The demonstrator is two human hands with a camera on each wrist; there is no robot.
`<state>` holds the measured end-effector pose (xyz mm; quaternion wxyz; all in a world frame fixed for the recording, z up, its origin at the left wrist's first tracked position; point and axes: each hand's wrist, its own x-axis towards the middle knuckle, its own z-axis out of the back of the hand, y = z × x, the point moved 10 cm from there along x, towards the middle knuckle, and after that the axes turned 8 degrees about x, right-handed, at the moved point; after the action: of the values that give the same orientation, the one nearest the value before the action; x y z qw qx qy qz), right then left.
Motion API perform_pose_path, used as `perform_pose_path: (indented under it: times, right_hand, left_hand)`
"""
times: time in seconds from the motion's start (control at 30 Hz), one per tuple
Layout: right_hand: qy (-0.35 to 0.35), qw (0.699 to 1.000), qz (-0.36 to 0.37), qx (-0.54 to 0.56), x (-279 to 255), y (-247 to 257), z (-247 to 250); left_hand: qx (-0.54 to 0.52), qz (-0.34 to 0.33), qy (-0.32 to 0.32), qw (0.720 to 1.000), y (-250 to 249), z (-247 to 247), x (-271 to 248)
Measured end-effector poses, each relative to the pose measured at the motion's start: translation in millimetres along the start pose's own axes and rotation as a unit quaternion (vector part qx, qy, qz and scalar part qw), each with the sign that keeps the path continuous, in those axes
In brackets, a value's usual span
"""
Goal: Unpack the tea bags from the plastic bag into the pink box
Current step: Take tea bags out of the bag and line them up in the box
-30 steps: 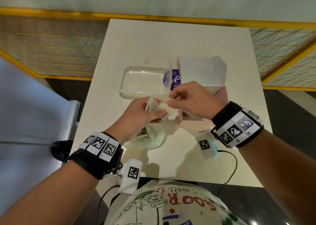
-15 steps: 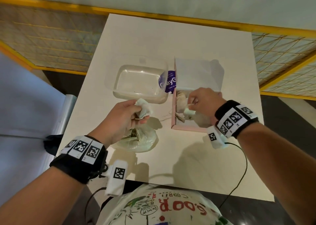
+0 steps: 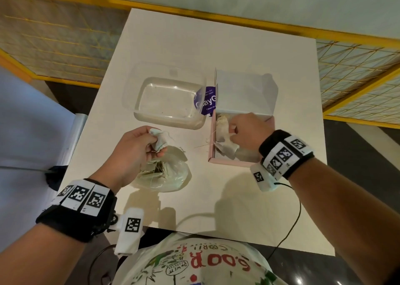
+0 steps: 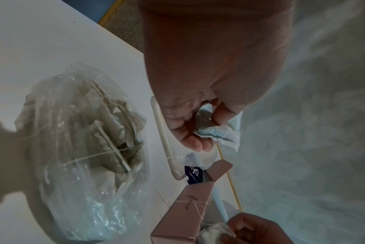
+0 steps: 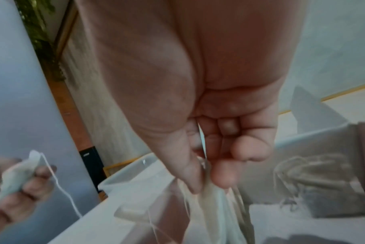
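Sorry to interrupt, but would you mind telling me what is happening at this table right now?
A person is moving tea bags from a plastic bag into a pink box. The right hand is over the open box, pinching a tea bag that hangs into it beside others already there. The left hand grips the bunched top of the plastic bag, which still holds more tea bags. A clear plastic container sits behind.

clear tub (image 3: 166, 103) beside pink box (image 3: 229, 162), table (image 3: 216, 46) beyond bare
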<state>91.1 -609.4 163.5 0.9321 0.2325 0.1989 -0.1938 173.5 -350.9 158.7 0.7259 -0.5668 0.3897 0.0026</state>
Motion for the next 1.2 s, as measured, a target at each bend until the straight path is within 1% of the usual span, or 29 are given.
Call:
perform_pose_path:
  times: [0.07,0.1,0.17,0.27,0.3,0.37,0.43,0.47,0.5,0.53,0.57,0.6,0.63,0.67,0.9,1.0,1.03,1.1,1.2]
  right_hand:
    - [0.042,0.999,0.007,-0.021,9,3,-20]
    - [0.048,0.999,0.002,-0.014,14,1,-25]
    - [0.017,0.999,-0.003,0.035,22,1,-21]
    - [-0.041,0.994,0.012,0.103,26,1,-13]
    - [-0.046,0.993,0.012,0.112,27,-1,-13]
    - [-0.072,0.993,0.014,0.095,26,-6,-9]
    - [-0.096,0.991,0.037,0.081,17,-5,-3]
    - [-0.089,0.993,0.059,0.059,11,-1,-5]
    - [-0.06,0.994,0.082,0.025,6,5,-12]
    - [-0.019,0.995,0.098,-0.001,0,10,-22]
    - [0.024,0.995,0.099,-0.014,-3,13,-34]
    - [0.06,0.994,0.09,-0.018,-3,13,-44]
    - [0.079,0.994,0.076,-0.019,-1,12,-50]
    - [0.084,0.994,0.069,-0.018,3,11,-54]
    - [0.075,0.994,0.073,-0.002,14,10,-60]
    - [0.063,0.995,0.043,0.06,16,-13,-50]
    - [0.06,0.996,0.031,0.063,16,-21,-47]
    - [0.057,0.998,-0.008,0.038,19,-36,-44]
    - [0.018,0.998,-0.058,0.019,21,-47,-37]
  left_hand:
    - [0.008,-0.004,0.003,1.0,-1,-5,-3]
    - [0.017,-0.008,0.006,1.0,-1,-7,-4]
    - [0.03,-0.013,0.013,0.999,-2,-10,-6]
    - [0.023,-0.009,0.002,1.0,0,-8,-6]
    - [0.019,-0.007,-0.001,1.0,1,-7,-5]
    - [0.018,-0.002,-0.007,1.0,3,-6,-5]
    - [0.022,0.0,-0.011,1.0,4,-5,-5]
    - [0.023,0.0,-0.012,1.0,5,-5,-5]
    - [0.024,0.001,-0.013,1.0,6,-4,-5]
    - [0.024,0.001,-0.014,1.0,6,-4,-4]
    - [0.025,0.003,-0.016,1.0,7,-3,-4]
    - [0.025,0.006,-0.017,1.0,8,-3,-4]
    - [0.025,0.008,-0.019,0.999,9,-4,-3]
    - [0.024,0.011,-0.02,0.999,9,-5,-3]
    - [0.011,0.015,-0.012,1.0,8,-12,-5]
    - [0.007,0.015,-0.009,1.0,6,-11,-5]
    - [0.011,0.014,-0.009,1.0,6,-11,-5]
    - [0.021,0.011,-0.011,1.0,8,-11,-3]
    - [0.037,0.012,-0.019,0.999,11,-12,0]
